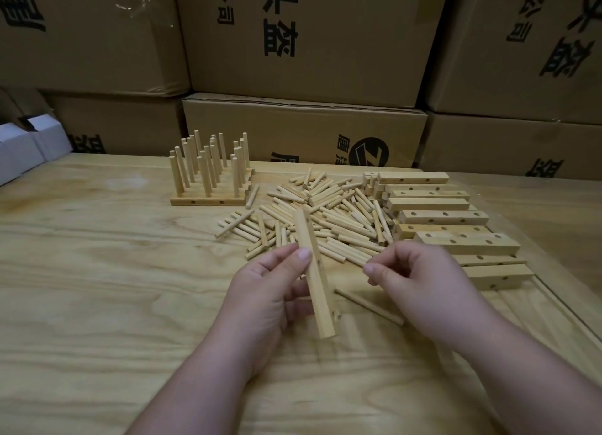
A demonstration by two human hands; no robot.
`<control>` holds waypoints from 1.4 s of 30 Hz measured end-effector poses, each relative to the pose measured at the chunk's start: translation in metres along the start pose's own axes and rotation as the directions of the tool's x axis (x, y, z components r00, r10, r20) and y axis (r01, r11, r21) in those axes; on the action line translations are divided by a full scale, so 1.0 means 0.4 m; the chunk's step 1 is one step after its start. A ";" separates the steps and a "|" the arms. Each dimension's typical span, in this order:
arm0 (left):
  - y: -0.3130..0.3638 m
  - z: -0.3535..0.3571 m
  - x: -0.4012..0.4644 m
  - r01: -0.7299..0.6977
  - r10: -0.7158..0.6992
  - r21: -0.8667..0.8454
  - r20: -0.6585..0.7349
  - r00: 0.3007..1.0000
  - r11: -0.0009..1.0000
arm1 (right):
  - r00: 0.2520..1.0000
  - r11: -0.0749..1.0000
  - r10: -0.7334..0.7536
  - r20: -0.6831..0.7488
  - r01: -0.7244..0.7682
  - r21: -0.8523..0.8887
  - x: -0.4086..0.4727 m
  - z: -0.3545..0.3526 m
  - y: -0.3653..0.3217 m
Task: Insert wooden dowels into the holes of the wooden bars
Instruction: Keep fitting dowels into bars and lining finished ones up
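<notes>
My left hand point(273, 291) grips a wooden bar point(314, 278) and holds it tilted above the table, with small holes showing on the bar's right side. My right hand point(420, 281) hovers with curled fingers, thumb against forefinger, at the near edge of the loose dowel pile point(325, 219). I cannot tell whether it pinches a dowel. A single dowel point(368, 306) lies slanted just below that hand. Several empty bars with holes point(443, 218) are stacked at the right. At the back left, finished bars point(208, 174) stand with upright dowels in them.
All of this rests on a light wooden table point(97, 288). Large cardboard boxes point(306, 131) form a wall along its far edge, and small white boxes point(29, 144) sit at the far left.
</notes>
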State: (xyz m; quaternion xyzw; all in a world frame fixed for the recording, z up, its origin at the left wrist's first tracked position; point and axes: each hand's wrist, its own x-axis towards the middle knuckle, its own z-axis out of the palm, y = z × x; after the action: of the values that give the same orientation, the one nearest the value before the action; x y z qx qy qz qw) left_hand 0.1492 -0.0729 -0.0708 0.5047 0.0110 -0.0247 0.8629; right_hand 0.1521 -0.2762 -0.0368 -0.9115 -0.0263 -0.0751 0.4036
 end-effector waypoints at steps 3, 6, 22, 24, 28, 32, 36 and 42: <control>0.004 0.000 0.003 -0.028 0.027 -0.050 -0.011 1.000 0.998 | 0.999 0.984 -0.029 0.025 0.033 -0.176 -0.002 0.010 0.009; 0.006 0.002 0.004 -0.036 0.033 -0.060 -0.044 0.998 0.998 | 0.995 0.950 -0.080 0.055 0.093 -0.298 -0.003 0.019 0.017; 0.006 -0.009 0.000 0.008 -0.001 -0.085 0.079 0.997 0.996 | 0.982 0.982 -0.184 -0.049 0.185 0.025 -0.012 0.018 -0.009; 0.001 -0.008 -0.006 0.001 0.004 -0.043 0.122 0.992 0.999 | 0.979 0.968 -0.197 -0.051 0.202 0.149 -0.019 0.016 -0.026; -0.002 -0.006 -0.010 0.001 -0.005 0.025 0.158 0.987 1.000 | 0.964 0.935 -0.265 0.021 0.251 0.249 -0.036 0.016 -0.049; -0.007 -0.004 -0.009 -0.016 -0.006 0.161 0.135 0.991 0.987 | 0.959 0.919 -0.267 0.097 0.223 0.324 -0.043 0.025 -0.055; -0.013 -0.005 -0.009 -0.037 0.004 0.204 0.160 0.987 0.978 | 0.959 0.935 -0.251 0.135 0.203 0.291 -0.040 0.032 -0.053; -0.005 0.009 -0.002 -0.038 0.039 0.030 -0.013 0.999 0.999 | 0.971 0.945 -0.239 0.011 0.230 0.235 -0.038 0.038 -0.044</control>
State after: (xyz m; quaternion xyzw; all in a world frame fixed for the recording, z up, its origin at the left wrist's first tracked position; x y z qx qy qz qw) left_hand 0.1483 -0.0768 -0.0708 0.5177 0.0067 -0.0049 0.8555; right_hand 0.1367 -0.2530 -0.0365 -0.8498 -0.1508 -0.1010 0.4949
